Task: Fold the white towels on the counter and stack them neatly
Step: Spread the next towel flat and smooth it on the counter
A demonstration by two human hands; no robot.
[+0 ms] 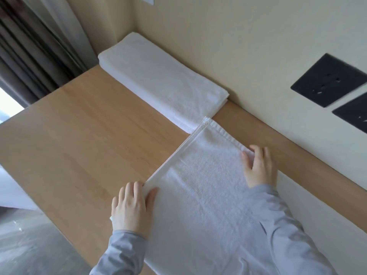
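Folded stack point(158, 80) already set on worktop point(89, 126): part judged done. One towel point(198, 195) laid flat just beside stack, corner touching it, only partly folded. Its edges pinched by left grip point(131, 207) and right grip point(258, 167). Further folds, stacking judged left.

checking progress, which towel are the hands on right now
The near towel, whose edges the left hand and right hand pinch. The folded stack against the wall has no hand on it.
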